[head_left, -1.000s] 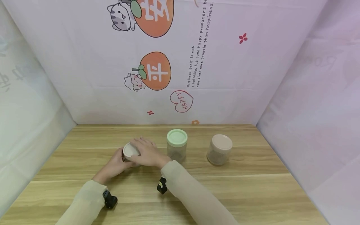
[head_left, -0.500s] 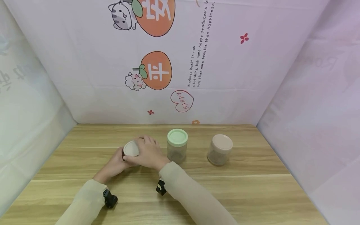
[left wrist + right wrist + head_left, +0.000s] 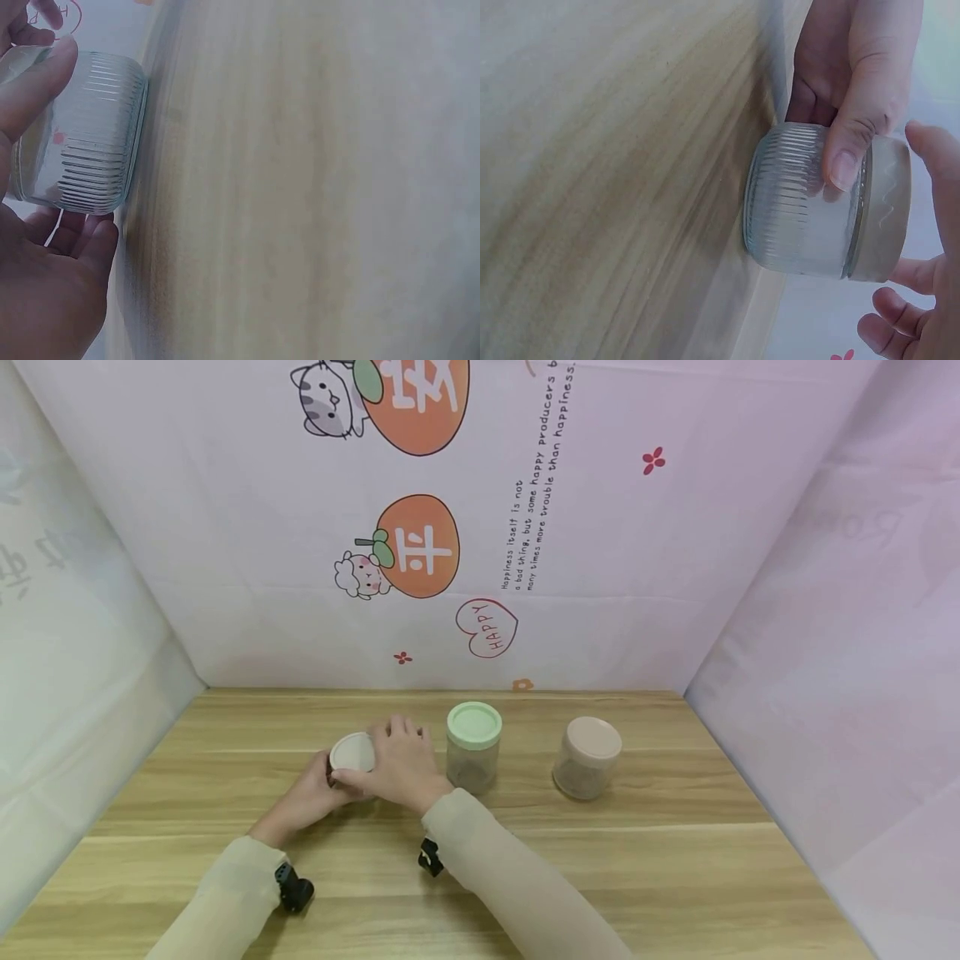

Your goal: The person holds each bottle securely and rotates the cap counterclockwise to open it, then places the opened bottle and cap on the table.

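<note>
A ribbed clear glass jar (image 3: 787, 210) with an off-white lid (image 3: 351, 753) stands upright on the wooden table, left of centre. My left hand (image 3: 307, 797) grips the jar's body from the left; in the right wrist view its thumb (image 3: 845, 169) presses on the glass just below the lid. Around the lid's rim goes my right hand (image 3: 408, 768), thumb on the near side and index finger at the opposite edge. Its other fingers are bent and off the lid in the right wrist view. The left wrist view shows the ribbed glass (image 3: 97, 150) between the left thumb and fingers.
A taller jar with a green lid (image 3: 474, 725) stands close to the right of my right hand. Further right is a jar with a beige-pink lid (image 3: 592, 739). Printed white cloth (image 3: 600, 635) walls the table (image 3: 600, 877) at the back and sides.
My right hand has turned on the lid, its fingers swinging to the right, so more of the lid's top shows. The left hand holds the jar in the same place.
</note>
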